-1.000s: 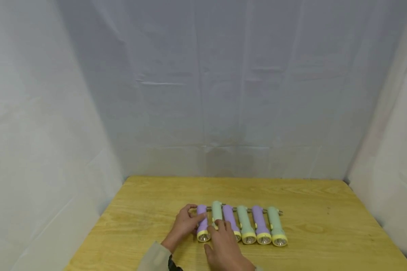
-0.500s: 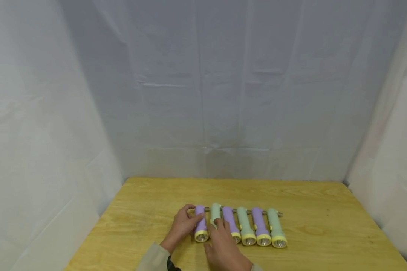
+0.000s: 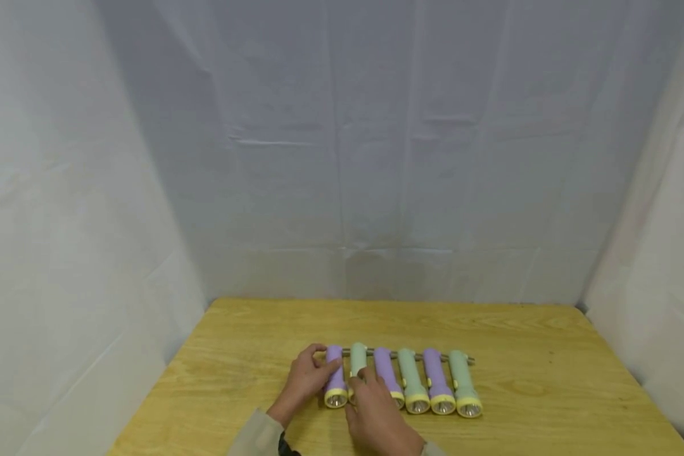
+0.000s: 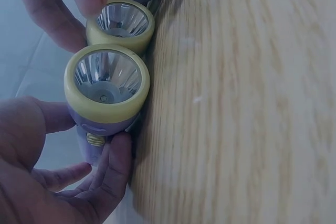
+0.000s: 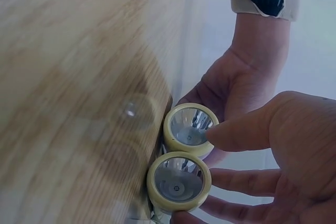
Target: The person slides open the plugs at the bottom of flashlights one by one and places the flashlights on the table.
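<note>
Several flashlights, purple and mint green by turns, lie side by side in a row, their yellow-rimmed lenses toward me. My left hand [image 3: 306,380] grips the leftmost purple flashlight [image 3: 335,375], thumb over its top and fingers round its left side. In the left wrist view, that purple flashlight [image 4: 105,85] shows its lens and a yellow switch between the fingers. My right hand [image 3: 379,415] holds the green flashlight [image 3: 358,358] beside it, covering much of its head. The right wrist view has the green flashlight [image 5: 178,184] within curled fingers, its lens near the purple one's.
To the right lie another purple flashlight [image 3: 385,367], a green flashlight [image 3: 413,380], a purple flashlight [image 3: 437,380] and a green flashlight [image 3: 464,383]. A thin metal rod [image 3: 470,361] runs behind the row. The wooden table [image 3: 234,354] has pale sheeting [image 3: 342,190] around it.
The leftmost purple flashlight has slid slightly left with my left hand. The green one beside it has shifted left too, widening its gap from the third flashlight. The others stay put.
</note>
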Tool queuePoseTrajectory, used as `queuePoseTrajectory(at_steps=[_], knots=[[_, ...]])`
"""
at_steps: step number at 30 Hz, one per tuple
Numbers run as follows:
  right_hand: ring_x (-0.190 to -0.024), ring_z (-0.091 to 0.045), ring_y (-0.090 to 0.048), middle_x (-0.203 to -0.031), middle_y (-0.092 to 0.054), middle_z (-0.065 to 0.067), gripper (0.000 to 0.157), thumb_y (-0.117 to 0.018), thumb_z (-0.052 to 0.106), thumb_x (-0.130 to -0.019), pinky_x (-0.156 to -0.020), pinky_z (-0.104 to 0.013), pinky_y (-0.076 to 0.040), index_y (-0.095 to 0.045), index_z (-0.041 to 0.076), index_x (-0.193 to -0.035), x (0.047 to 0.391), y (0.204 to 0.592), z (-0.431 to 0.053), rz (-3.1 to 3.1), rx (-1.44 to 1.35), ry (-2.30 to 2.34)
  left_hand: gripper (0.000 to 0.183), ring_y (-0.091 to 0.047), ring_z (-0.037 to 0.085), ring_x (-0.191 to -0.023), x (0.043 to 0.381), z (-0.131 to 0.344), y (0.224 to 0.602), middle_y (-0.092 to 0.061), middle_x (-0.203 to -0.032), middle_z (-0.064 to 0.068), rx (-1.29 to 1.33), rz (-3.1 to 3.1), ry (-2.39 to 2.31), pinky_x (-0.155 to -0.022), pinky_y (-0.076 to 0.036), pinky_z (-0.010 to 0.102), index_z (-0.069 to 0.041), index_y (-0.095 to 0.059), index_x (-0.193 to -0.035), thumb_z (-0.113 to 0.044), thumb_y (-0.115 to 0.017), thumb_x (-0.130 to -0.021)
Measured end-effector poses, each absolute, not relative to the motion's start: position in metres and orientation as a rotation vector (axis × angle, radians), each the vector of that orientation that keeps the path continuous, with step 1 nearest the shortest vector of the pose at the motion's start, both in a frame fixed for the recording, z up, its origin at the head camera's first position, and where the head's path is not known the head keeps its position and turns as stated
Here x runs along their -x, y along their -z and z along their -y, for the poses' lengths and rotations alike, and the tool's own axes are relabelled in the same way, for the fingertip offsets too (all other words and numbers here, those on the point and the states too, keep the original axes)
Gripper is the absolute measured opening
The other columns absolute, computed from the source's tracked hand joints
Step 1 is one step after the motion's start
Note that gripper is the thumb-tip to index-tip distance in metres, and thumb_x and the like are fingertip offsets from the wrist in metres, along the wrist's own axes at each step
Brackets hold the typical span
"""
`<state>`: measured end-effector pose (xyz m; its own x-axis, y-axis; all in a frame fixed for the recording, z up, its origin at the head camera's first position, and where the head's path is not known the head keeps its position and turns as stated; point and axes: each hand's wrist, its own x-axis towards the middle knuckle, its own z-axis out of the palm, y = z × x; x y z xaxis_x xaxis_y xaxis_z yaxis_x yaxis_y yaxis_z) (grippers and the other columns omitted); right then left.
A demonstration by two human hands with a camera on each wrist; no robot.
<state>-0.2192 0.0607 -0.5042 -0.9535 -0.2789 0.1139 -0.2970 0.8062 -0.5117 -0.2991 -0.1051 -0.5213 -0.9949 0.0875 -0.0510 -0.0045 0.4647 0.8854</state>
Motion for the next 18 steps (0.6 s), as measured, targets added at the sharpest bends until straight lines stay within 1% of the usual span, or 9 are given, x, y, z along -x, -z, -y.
queuePoseTrajectory(at_steps=[8,13,18], knots=[[-0.12,-0.036,-0.058,-0.134,-0.057,-0.017,0.043,-0.071,0.017,-0.091,-0.102,-0.054,-0.052,-0.063,0.001,-0.13,0.214,0.5022,-0.0551,2.952,-0.477,-0.846,0.056,-0.063,0.017,-0.068,0.2938,0.11,0.5194,-0.065,-0.088,0.013,-0.064,-2.672,-1.534,-0.052,-0.052,0.025,0.002,-0.054,-0.135,-0.029,-0.074,-0.093],[-0.121,-0.036,-0.058,-0.134,-0.057,-0.018,0.044,-0.072,0.017,-0.09,-0.102,-0.053,-0.053,-0.063,0.001,-0.13,0.2108,0.5042,-0.0548,2.918,-0.493,-0.828,0.056,-0.063,0.018,-0.069,0.2924,0.1106,0.5196,-0.065,-0.089,0.013,-0.066,-2.691,-1.526,-0.052,-0.053,0.025,0.002,-0.054,-0.135,-0.029,-0.074,-0.093],[-0.123,-0.036,-0.057,-0.136,-0.056,-0.019,0.045,-0.071,0.018,-0.091,-0.103,-0.054,-0.052,-0.063,0.001,-0.131,0.2112,0.5059,-0.0552,2.917,-0.514,-0.826,0.053,-0.063,0.018,-0.069,0.2924,0.1109,0.5209,-0.066,-0.089,0.013,-0.052,-2.726,-1.508,-0.051,-0.052,0.026,0.001,-0.056,-0.132,-0.029,-0.074,-0.093]])
